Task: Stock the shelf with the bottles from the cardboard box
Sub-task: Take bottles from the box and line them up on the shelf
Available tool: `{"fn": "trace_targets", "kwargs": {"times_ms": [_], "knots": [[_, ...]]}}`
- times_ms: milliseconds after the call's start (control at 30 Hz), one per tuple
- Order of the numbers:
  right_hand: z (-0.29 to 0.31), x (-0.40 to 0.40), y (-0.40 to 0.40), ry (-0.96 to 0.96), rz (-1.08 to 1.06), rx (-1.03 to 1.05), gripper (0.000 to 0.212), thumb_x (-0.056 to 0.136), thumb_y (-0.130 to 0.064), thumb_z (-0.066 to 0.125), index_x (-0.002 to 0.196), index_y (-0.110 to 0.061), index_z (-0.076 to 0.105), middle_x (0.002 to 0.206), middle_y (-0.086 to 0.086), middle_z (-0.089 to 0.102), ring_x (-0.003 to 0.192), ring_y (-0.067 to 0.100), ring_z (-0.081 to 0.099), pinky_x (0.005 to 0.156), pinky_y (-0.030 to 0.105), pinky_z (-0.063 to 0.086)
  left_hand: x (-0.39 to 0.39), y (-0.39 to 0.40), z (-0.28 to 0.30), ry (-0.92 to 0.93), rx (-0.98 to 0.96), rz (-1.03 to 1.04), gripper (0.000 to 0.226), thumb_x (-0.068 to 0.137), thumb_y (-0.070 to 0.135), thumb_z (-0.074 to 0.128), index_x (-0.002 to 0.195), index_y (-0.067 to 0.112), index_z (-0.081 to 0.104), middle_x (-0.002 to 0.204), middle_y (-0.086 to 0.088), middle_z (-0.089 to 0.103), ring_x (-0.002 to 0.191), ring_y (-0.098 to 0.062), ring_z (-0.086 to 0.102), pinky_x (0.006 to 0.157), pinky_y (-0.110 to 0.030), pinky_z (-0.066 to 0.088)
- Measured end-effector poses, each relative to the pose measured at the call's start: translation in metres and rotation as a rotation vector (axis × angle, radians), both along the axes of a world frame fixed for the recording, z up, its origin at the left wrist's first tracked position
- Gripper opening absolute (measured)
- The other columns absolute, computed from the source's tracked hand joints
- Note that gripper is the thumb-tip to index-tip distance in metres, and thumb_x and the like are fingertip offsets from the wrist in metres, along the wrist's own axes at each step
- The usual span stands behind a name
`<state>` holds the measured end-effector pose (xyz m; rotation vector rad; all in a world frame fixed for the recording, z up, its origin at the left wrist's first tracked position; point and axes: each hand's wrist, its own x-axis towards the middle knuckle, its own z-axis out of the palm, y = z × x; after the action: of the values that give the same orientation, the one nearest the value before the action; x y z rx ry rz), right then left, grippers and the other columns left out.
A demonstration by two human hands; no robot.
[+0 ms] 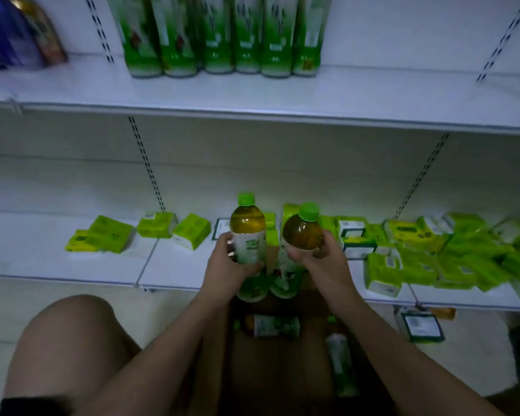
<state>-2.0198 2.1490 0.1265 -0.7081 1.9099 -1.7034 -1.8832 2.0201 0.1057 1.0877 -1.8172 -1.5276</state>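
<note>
From the head view, my left hand (pixel 227 265) grips one green-capped amber plastic bottle (pixel 248 232) and my right hand (pixel 323 259) another (pixel 302 232), so I should lift both upright toward twelve o'clock, beside the green-labelled bottle row (pixel 219 37) on the white metal shelf (pixel 373 94).

Bottle labels: the bottle in the left hand (pixel 248 235) carries green characters on a white label, too blurred to read.
Shelf bottles: the row of green bottles on the upper shelf (pixel 219 34) shows print, none of it legible.
Green packs: the packs on the lower shelf (pixel 189 231) bear small white tags, unreadable.
Readable text: none.
</note>
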Motion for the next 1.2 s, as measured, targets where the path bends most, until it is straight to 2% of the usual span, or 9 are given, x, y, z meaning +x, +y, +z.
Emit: {"fn": "trace_targets", "kwargs": {"times_ms": [67,167,267,333,500,633,733,933,1200], "knots": [[0.031,-0.001,0.0,0.069,0.033,0.004,0.047,0.062,-0.044,0.084,0.104,-0.039,0.063,0.1,-0.014,0.072,0.096,0.008,0.068,0.079,0.031,0.056,0.005,-0.009,0.031,0.056,-0.051,0.002,0.068,0.063,0.002,0.086,0.114,0.023,0.046,0.107,0.001,0.065,0.096,-0.016,0.065,0.068,-0.024,0.057],[0.077,-0.001,-0.002,0.119,0.058,-0.083,0.039,0.069,-0.024,0.084,0.104,-0.027,0.065,0.096,-0.01,0.073,0.088,0.0,0.068,0.067,0.013,0.052,0.014,-0.018,0.08,0.129,-0.13,-0.006,0.067,0.064,0.001,0.085,0.115,0.022,0.047,0.1,0.009,0.063,0.09,-0.006,0.064,0.062,-0.013,0.055],[0.126,0.005,-0.005,0.179,0.087,-0.157,0.035,0.074,-0.014,0.08,0.105,-0.016,0.065,0.09,-0.009,0.072,0.074,-0.011,0.065,0.06,0.006,0.047,0.02,-0.028,0.128,0.193,-0.181,-0.051,0.068,0.063,0.0,0.085,0.118,0.019,0.05,0.104,0.006,0.066,0.089,-0.003,0.068,0.072,-0.021,0.058],[0.153,0.007,-0.009,0.215,0.091,-0.209,0.034,0.075,-0.014,0.079,0.106,-0.013,0.066,0.088,-0.01,0.071,0.071,-0.011,0.065,0.06,0.006,0.047,0.021,-0.035,0.159,0.245,-0.231,-0.066,0.067,0.063,-0.003,0.084,0.118,0.016,0.05,0.104,0.004,0.067,0.085,0.002,0.069,0.069,-0.016,0.057],[0.213,0.009,-0.021,0.316,0.091,-0.268,0.034,0.073,-0.034,0.079,0.103,-0.022,0.066,0.093,-0.008,0.072,0.078,-0.008,0.066,0.064,0.009,0.049,0.018,-0.05,0.23,0.323,-0.378,-0.047,0.067,0.065,0.005,0.085,0.122,0.017,0.05,0.113,0.001,0.066,0.096,-0.006,0.067,0.068,-0.014,0.055],[0.254,0.008,-0.034,0.37,0.075,-0.308,0.038,0.073,-0.045,0.075,0.105,-0.027,0.066,0.096,-0.012,0.072,0.083,-0.008,0.067,0.065,0.008,0.051,0.014,-0.07,0.271,0.307,-0.438,-0.039,0.084,0.062,0.012,0.087,0.134,0.016,0.045,0.124,-0.002,0.062,0.107,-0.016,0.064,0.086,-0.031,0.055],[0.277,0.006,-0.046,0.37,0.05,-0.34,0.038,0.074,-0.047,0.074,0.106,-0.029,0.064,0.095,-0.015,0.071,0.082,-0.007,0.067,0.067,0.011,0.051,0.01,-0.087,0.291,0.284,-0.451,-0.028,0.083,0.061,0.012,0.087,0.132,0.017,0.045,0.123,-0.001,0.064,0.11,-0.018,0.064,0.095,-0.04,0.053],[0.298,-0.005,-0.076,0.323,0.007,-0.366,0.025,0.076,-0.042,0.075,0.095,-0.032,0.062,0.097,-0.012,0.069,0.09,0.003,0.065,0.078,0.024,0.053,-0.006,-0.111,0.306,0.262,-0.406,-0.008,0.079,0.063,0.007,0.086,0.131,0.016,0.045,0.118,-0.002,0.065,0.103,-0.018,0.064,0.078,-0.026,0.052],[0.297,-0.027,-0.114,0.304,-0.018,-0.278,0.037,0.078,-0.043,0.074,0.109,-0.029,0.06,0.108,-0.008,0.067,0.103,0.015,0.062,0.092,0.037,0.052,-0.022,-0.136,0.295,0.227,-0.388,0.049,0.075,0.068,0.01,0.083,0.132,0.02,0.044,0.126,-0.005,0.061,0.116,-0.025,0.059,0.097,-0.044,0.051]]}}
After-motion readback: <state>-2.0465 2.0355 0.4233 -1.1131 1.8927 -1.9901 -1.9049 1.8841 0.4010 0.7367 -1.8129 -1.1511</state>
